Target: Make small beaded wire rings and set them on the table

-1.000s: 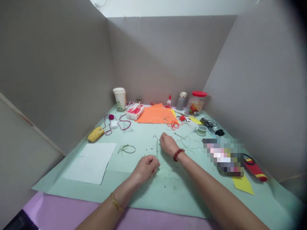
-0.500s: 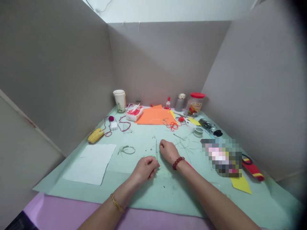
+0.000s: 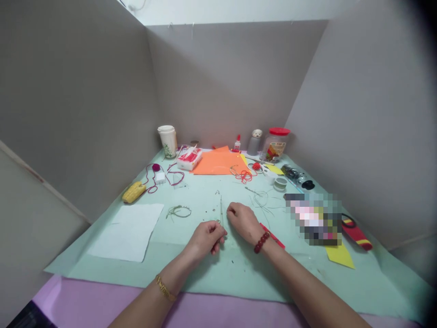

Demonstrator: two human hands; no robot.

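My left hand (image 3: 207, 238) is closed in a pinch, thumb against forefinger, just left of centre over the green-covered table. A thin greenish cord (image 3: 221, 212) rises from its fingertips and lies away from me. My right hand (image 3: 244, 220) is also closed, its fingertips bent down beside that cord; what they hold, if anything, is too fine to make out. Left of my hands lies a coiled green braided cord (image 3: 179, 211). Loose thin green strands (image 3: 262, 200) spread beyond my right hand. Under my right wrist a flat red strip (image 3: 277, 238) shows partly.
White paper (image 3: 128, 232) and a yellow corn-shaped thing (image 3: 134, 192) lie left. Behind stand orange sheets (image 3: 218, 163), a tissue pack (image 3: 189, 158), a lidded cup (image 3: 167, 142) and a red-lidded jar (image 3: 276, 146). At right are a thread spool (image 3: 280, 184) and a yellow sheet (image 3: 340, 256).
My right hand has shifted slightly towards me and its wrist to the right, showing more of the red strip. My left hand keeps its pinch. The view has tilted a little.
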